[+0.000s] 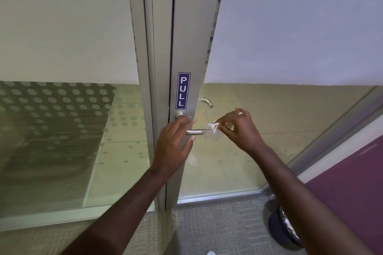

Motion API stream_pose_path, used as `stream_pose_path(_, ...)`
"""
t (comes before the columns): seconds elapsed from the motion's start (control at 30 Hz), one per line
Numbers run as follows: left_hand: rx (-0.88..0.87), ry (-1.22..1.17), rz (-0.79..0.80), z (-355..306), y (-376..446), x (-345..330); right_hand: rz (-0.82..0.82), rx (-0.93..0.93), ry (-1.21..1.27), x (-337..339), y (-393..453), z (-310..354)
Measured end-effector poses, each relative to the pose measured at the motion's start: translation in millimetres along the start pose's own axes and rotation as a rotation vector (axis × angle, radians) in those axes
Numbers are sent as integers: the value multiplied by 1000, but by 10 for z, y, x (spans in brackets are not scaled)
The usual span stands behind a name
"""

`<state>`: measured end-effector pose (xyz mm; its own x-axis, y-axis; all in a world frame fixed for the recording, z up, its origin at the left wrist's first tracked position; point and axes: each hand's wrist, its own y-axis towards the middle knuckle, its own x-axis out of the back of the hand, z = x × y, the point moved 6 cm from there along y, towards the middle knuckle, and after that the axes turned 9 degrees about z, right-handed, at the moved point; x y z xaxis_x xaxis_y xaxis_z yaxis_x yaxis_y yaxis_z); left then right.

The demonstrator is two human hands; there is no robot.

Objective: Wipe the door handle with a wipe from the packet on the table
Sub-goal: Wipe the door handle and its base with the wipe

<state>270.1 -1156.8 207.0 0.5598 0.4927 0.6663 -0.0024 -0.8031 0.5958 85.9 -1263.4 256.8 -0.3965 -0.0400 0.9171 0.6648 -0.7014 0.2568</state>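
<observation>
the door handle (196,131) is brushed silver, as is the door frame (184,47). above it, at twelve o'clock, the pull sign (183,90) is dark blue with white letters. the wipe (213,126) is white. at nine o'clock the glass panel (58,109) carries frosted dots. at four o'clock the wall (352,172) is purple, and the carpet (217,223) is grey.

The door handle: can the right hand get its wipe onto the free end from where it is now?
Probably yes. The right hand pinches the wipe right beside the free end of the door handle, with nothing between them. The left hand covers only the part near the door frame.
</observation>
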Motion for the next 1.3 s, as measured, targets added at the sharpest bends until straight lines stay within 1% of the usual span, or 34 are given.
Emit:
stream_pose_path(0.07,64,-82,2,-67,137,-1,23,-17,196,33,-6,-1)
stream_pose_path(0.13,137,-164,43,-114,258,-35,69,-14,335,55,-5,15)
stream_pose_path(0.27,257,-280,92,-153,414,-107,82,-7,386,71,34,7)
stream_pose_path(0.33,264,-250,113,-184,482,-141,78,-30,376,33,75,-35)
stream_pose_path(0.47,287,-116,132,-218,522,-192,73,-62,246,-119,107,-116)
stream_pose_path(0.63,310,-57,131,-239,519,-203,2,-35,126,-250,71,-150)
stream_pose_path(0.7,320,-28,133,-235,534,-196,-62,-14,40,-250,29,-141)
stream_pose_path(0.8,341,15,147,-224,567,-198,-229,62,-146,-207,-118,-75)
stream_pose_path(0.87,353,37,156,-212,597,-206,-263,122,-236,-240,-191,-20)
stream_pose_path(0.93,350,53,152,-210,619,-212,-213,141,-275,-299,-197,23)
stream_pose_path(1.03,332,51,145,-214,629,-228,-91,128,-327,-364,-151,64)
stream_pose_path(1.13,304,26,134,-217,625,-221,-54,171,-407,-372,-105,75)
stream_pose_path(1.2,279,-18,91,-195,610,-177,-40,229,-466,-349,-61,51)
stream_pose_path(1.3,233,-82,-14,-140,512,-75,25,349,-546,-305,28,6)
